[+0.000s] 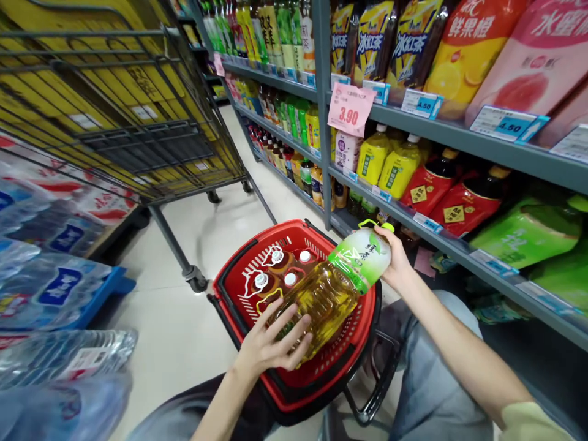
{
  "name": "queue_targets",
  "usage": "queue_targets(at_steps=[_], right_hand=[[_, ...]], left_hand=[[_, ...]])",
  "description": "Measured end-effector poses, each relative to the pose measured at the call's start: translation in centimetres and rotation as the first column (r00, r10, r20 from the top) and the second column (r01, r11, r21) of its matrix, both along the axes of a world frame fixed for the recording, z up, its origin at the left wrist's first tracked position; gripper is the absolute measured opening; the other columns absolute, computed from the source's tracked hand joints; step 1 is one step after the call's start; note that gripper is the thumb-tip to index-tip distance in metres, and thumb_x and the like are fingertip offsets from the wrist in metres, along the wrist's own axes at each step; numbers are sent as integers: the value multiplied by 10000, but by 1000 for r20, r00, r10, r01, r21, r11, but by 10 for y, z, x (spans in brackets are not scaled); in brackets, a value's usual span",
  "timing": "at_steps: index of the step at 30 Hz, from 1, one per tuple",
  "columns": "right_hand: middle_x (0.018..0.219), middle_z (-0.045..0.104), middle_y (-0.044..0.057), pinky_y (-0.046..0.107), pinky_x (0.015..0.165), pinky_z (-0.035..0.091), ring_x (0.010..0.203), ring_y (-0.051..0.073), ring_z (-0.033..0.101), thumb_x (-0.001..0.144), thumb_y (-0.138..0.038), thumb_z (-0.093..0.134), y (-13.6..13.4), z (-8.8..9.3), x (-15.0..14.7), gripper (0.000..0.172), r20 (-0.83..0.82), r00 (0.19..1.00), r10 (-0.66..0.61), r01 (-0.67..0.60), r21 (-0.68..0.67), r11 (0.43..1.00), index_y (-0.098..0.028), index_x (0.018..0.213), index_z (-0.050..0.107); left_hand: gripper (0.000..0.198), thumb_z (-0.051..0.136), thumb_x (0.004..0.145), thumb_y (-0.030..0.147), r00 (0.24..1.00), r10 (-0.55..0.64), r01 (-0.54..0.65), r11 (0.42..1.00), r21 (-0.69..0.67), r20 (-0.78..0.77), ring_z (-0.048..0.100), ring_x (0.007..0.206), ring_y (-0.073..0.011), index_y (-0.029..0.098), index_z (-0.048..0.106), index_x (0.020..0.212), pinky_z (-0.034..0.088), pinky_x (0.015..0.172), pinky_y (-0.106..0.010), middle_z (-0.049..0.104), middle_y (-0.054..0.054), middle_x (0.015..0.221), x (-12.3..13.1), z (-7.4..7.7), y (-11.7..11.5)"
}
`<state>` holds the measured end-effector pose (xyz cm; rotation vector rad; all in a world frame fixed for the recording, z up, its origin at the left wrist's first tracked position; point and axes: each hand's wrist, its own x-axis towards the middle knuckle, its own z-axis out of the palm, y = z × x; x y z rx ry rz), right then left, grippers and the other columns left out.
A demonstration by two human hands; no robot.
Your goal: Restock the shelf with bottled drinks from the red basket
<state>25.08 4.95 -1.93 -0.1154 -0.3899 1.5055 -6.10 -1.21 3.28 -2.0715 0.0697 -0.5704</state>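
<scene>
Head view: tea bottle [331, 285], full, likely heavy, slick, rigid; left hand [271, 346] fingers spread beneath base, right hand [394, 263] fingers wrapped round neck.

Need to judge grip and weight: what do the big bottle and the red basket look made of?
The bottle: probably clear glossy plastic; the yellow drink shows through its ribbed wall, under a green printed label. The basket: seemingly red moulded plastic, slightly shiny, with slotted walls and a black frame.

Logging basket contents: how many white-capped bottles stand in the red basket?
4 bottles: far left, far right, near left, near right. The held bottle may hide others.
</scene>
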Motion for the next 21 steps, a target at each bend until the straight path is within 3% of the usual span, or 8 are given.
queue_targets(at_steps=[5,10,13,17,19,21], right_hand=[[814,777,6,359,809,632,831,230,744,681,-308,793,-15,-6,0,171,-29,987,-156,149,-152,977,-219,808,721],[958,798,29,407,893,616,909,245,743,710,-366,737,-31,-8,14,187,69,897,-436,441,-79,894,-225,832,749],[1027,790,3,386,938,595,977,217,734,754,-366,677,-39,-12,22,182,120,782,-612,614,18,789,-254,871,760],[1061,773,6,363,984,568,999,193,714,762,-332,633,-41,-19,39,208,123,596,-793,790,88,607,-244,901,761],[1042,762,11,390,1033,550,1033,207,707,749,-323,623,-39,-22,52,211,113,489,-865,857,119,501,-238,898,746],[1040,746,16,422,1082,528,1111,228,690,726,-319,618,-34,-25,65,215,111,373,-921,908,159,387,-238,898,718]], left_hand=[[334,764,760,69,996,68,-67,997,35,-55,674,1176,-236,226,679,1042,419,1245,-541,703,-21,1164,-3,-8,10],[421,789,807,108,998,61,-60,997,38,-30,670,1172,-216,335,689,1147,438,1223,-565,707,7,1149,12,-8,33],[468,700,856,49,989,132,-132,991,3,61,636,1241,-247,323,659,1234,492,1155,-526,698,-36,1244,22,-9,49],[428,600,938,100,923,341,-300,928,-220,179,632,1191,-272,198,586,1355,553,964,-420,670,-142,1300,38,-12,61],[358,576,969,142,915,395,-354,884,-305,84,647,1090,-245,173,593,1326,537,898,-378,693,-126,1233,46,-17,63],[294,577,979,159,925,369,-377,862,-338,-91,645,1039,-224,184,619,1269,503,886,-361,710,-88,1172,51,-23,62]])
